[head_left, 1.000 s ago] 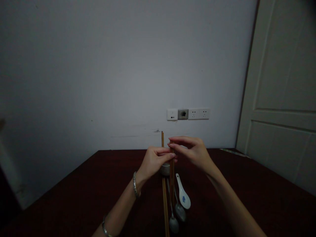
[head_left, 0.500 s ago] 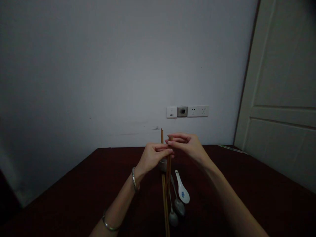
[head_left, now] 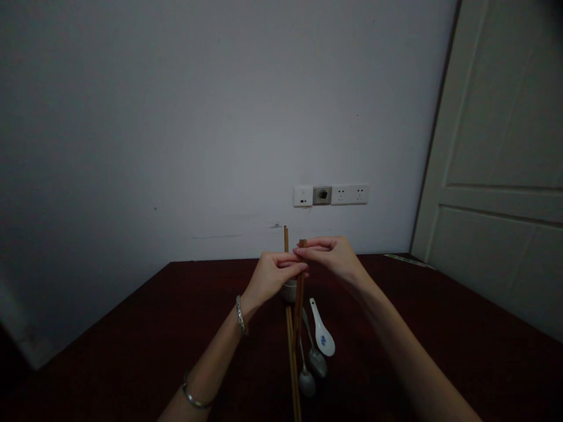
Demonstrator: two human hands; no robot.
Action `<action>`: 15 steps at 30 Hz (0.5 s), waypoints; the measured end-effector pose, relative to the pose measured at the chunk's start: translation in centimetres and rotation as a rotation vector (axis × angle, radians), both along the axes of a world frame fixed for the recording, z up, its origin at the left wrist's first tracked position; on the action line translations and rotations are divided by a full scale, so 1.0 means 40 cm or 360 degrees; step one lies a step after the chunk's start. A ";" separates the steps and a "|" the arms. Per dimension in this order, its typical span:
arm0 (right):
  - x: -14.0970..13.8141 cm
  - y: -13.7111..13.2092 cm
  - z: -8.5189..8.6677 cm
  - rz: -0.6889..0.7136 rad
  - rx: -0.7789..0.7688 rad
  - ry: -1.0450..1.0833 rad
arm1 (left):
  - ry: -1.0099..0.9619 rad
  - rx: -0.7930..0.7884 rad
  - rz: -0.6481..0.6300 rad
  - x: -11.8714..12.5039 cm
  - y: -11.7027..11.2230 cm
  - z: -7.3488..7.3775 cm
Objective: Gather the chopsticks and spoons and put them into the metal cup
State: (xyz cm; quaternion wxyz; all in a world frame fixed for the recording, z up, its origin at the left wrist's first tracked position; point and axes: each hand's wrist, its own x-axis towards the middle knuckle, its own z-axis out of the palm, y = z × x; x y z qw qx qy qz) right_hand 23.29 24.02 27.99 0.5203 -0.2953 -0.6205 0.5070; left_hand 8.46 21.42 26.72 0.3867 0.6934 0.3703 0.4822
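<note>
My left hand (head_left: 271, 275) is closed round a bundle of wooden chopsticks (head_left: 291, 346) held upright above the dark red table (head_left: 132, 346). My right hand (head_left: 332, 257) pinches the top end of one chopstick (head_left: 302, 244) in that bundle. One chopstick tip sticks up above my left fist. Behind the hands a small pale cup (head_left: 289, 291) stands on the table, mostly hidden. A white ceramic spoon with a blue mark (head_left: 322, 337) and two metal spoons (head_left: 311, 363) lie on the table below the hands.
A plain grey wall with a row of sockets (head_left: 331, 195) rises behind the table. A pale door (head_left: 501, 176) stands at the right. A thin strip (head_left: 407, 261) lies at the table's far right edge.
Both hands and the chopsticks have shifted slightly left and up in view as the camera moved. My right fingers have come closer onto the top of one chopstick.
</note>
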 end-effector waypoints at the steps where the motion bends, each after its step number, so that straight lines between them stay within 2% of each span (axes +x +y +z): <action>1: 0.000 0.005 0.000 -0.0017 0.0001 -0.0005 | 0.0018 -0.0010 -0.0012 -0.003 0.004 -0.002; 5: 0.002 0.037 0.016 -0.0097 0.0100 -0.0022 | 0.0073 -0.0078 -0.0034 -0.038 0.035 -0.006; 9: 0.008 0.088 0.077 -0.0037 0.0191 0.0017 | -0.0099 -0.0252 0.0108 -0.113 0.100 -0.023; 12: 0.013 0.144 0.144 -0.0021 0.0288 0.0007 | -0.0300 -0.0399 0.0294 -0.186 0.171 -0.074; 15: 0.016 0.215 0.205 -0.0062 0.0334 0.0014 | -0.0431 -0.0589 0.0458 -0.254 0.243 -0.159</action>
